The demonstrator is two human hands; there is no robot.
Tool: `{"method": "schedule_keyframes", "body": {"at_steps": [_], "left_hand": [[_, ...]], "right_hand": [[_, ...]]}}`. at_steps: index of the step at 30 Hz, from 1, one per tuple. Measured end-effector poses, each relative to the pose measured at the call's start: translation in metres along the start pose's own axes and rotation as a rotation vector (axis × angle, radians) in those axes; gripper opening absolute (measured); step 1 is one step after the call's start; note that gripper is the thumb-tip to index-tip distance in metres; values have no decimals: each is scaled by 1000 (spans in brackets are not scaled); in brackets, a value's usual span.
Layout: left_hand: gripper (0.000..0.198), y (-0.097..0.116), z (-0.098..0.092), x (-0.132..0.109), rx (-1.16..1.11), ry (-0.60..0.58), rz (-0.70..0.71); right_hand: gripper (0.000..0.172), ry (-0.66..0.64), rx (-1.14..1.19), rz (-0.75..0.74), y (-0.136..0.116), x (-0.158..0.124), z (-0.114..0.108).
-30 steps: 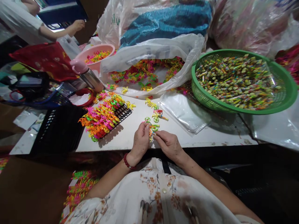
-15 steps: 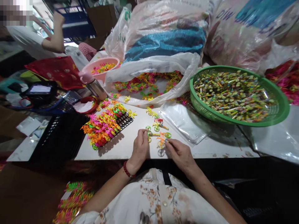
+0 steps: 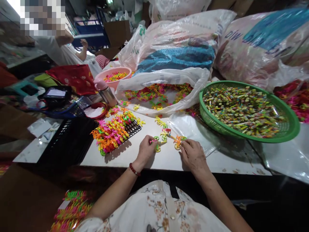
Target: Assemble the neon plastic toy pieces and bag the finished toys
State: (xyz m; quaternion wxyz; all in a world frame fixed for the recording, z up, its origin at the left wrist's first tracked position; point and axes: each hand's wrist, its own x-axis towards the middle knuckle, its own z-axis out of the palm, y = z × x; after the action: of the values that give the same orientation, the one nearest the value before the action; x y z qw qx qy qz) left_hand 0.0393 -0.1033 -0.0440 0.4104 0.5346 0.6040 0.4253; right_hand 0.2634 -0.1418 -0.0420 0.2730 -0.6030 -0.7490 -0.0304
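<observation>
My left hand (image 3: 145,150) rests on the white table (image 3: 169,158) with its fingers pinched on a small pink, green and yellow plastic toy piece (image 3: 156,144). My right hand (image 3: 193,155) lies a hand's width to the right, its fingers closed on an orange and green toy piece (image 3: 178,140). A few loose toy pieces (image 3: 163,127) lie on the table just beyond both hands. To the left, a black grid rack (image 3: 133,127) carries rows of orange, pink and green toy pieces (image 3: 112,132).
A green basket (image 3: 291,129) of small wrapped sticks stands at the right, clear bags (image 3: 193,127) in front of it. An open plastic bag (image 3: 156,93) of coloured pieces, a pink bowl (image 3: 116,72), a steel bottle (image 3: 106,93) and a black crate (image 3: 67,141) lie behind and left. Another person (image 3: 60,48) works far left.
My hands have drawn apart, each with its own toy piece, and my right hand has moved right. The view has tilted upward, showing more of the sacks behind.
</observation>
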Motion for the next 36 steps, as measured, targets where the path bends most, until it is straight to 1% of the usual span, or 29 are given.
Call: {"method": "schedule_keyframes", "body": {"at_steps": [2,4,6,7,8,10,12,14,16,18,22,27,29,32,36], "left_hand": [[24,-1,-3,1,-201,-50,-105],[30,-2,-6,1,-356,-83,-186],[33,-3,-8,0,-433,-108,-215],[32,-4,-9,0,-422,-113,-193],[30,-4,-9,-1,-367,-112,-147],[24,-4,-10,-2,-149,-87,-18],[19,-4,-9,-3,96,-81,114],[19,-4,-7,-3,247,-104,207],[20,-6,-6,-3,307,-127,245],[18,-8,-6,-1,314,-122,234],[14,-10,-11,6,281,-88,179],[20,-5,-13,24,310,-39,169],[22,0,-9,38,338,-20,177],[23,10,2,65,414,13,197],[28,22,20,99,520,105,170]], "right_hand": [[21,-11,110,-62,-6,6,-1],[22,-37,196,-118,-12,16,-1],[23,-63,228,-147,-18,29,1],[23,-72,227,-151,-20,38,2],[23,-83,217,-148,-22,48,5],[23,-127,166,-127,-24,69,13],[23,-227,55,-77,-26,91,24],[23,-330,-55,-25,-27,111,37],[24,-379,-106,3,-27,126,49],[23,-391,-104,10,-27,137,60],[18,-427,-83,44,-24,147,70],[19,-442,10,65,-20,149,66],[19,-420,75,70,-19,146,64],[23,-358,189,108,-14,140,65],[24,-265,332,168,-5,127,68]]}}
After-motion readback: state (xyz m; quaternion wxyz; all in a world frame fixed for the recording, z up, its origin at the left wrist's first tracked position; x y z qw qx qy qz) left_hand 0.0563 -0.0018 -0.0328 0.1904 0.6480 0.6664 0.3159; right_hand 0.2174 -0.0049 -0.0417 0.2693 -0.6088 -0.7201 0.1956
